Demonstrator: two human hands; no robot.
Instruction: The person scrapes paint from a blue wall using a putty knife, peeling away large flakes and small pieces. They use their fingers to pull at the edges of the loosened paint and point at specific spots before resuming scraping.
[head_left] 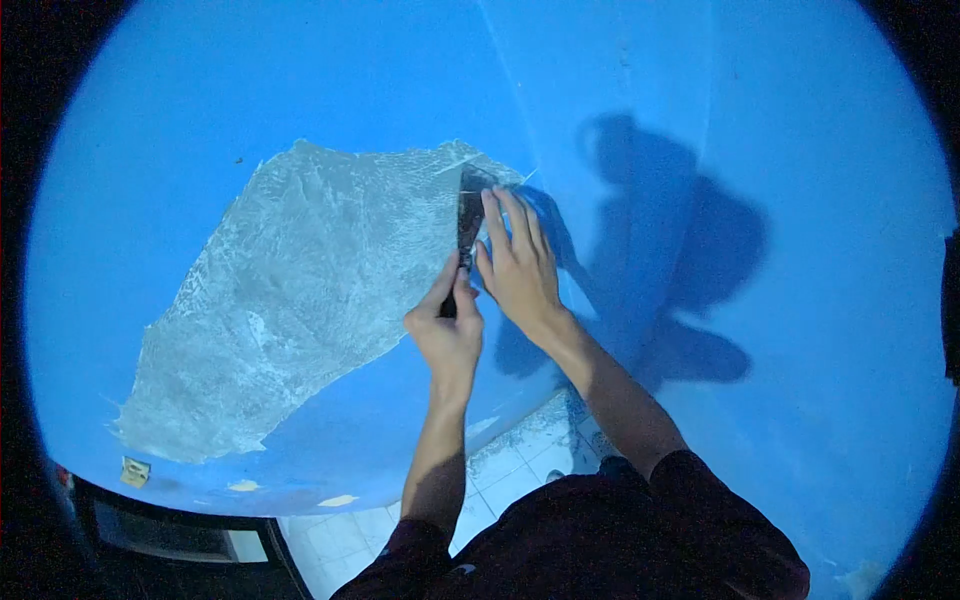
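Observation:
My left hand (446,340) is closed round the dark handle of a scraper (471,208), whose wide dark blade points up and lies against the wall. My right hand (522,265) is open, fingers stretched out, with its fingertips on or right beside the blade's right edge. The blade sits at the right end of a large grey patch (280,290) with a rough, streaked surface, set in the blue painted wall (400,80). Part of the blade is hidden behind my right fingers.
A wall corner runs down just right of the patch, and my shadow (680,230) falls there. A small socket or switch plate (135,472) sits at lower left, above a dark framed piece (180,530). White floor tiles (500,490) show below.

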